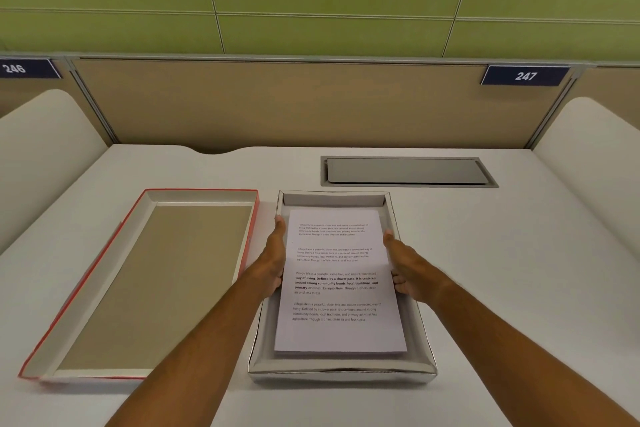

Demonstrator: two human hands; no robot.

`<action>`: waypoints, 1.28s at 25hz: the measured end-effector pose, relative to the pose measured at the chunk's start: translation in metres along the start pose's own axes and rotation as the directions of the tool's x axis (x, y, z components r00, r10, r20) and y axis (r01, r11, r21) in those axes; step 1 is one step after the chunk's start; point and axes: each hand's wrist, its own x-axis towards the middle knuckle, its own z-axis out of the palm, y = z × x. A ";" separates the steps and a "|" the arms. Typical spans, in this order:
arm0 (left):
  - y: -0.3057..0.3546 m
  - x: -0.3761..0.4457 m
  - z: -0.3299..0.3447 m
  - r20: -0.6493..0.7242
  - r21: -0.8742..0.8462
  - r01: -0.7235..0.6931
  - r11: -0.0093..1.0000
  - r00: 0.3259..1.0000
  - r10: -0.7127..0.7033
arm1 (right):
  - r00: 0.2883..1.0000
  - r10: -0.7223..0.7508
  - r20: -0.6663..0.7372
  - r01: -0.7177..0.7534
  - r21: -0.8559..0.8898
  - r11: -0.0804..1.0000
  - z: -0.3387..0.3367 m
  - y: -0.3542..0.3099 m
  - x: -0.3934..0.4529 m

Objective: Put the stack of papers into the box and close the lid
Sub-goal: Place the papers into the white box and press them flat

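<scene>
Two bare hands held a stack of papers (pixel 341 282) by its long edges inside an open white box (pixel 341 371) on a pale desk (pixel 502 288). On one side the left hand (pixel 273 260) gripped with thumb on top and fingers curled under, and the right hand (pixel 408 269) did the same on the other. Just left of the box, apart from it, lay the red-edged lid (pixel 145 284), inside facing up.

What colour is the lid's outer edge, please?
Red, seen in the head view on the lid.
</scene>
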 end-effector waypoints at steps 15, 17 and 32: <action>-0.058 -0.048 0.017 -0.151 0.875 -0.122 0.468 0.851 0.503 | 0.793 -0.603 -0.083 0.319 -0.787 0.528 0.034 0.024 -0.040; -0.068 -0.056 0.016 -0.128 0.921 -0.119 0.370 0.806 0.578 | 0.772 -0.635 -0.045 0.313 -0.842 0.440 0.038 0.026 -0.044; -0.093 -0.110 -0.028 -0.116 0.988 0.004 0.156 0.695 0.710 | 0.654 -0.745 0.130 0.360 -0.920 0.156 0.087 0.029 -0.076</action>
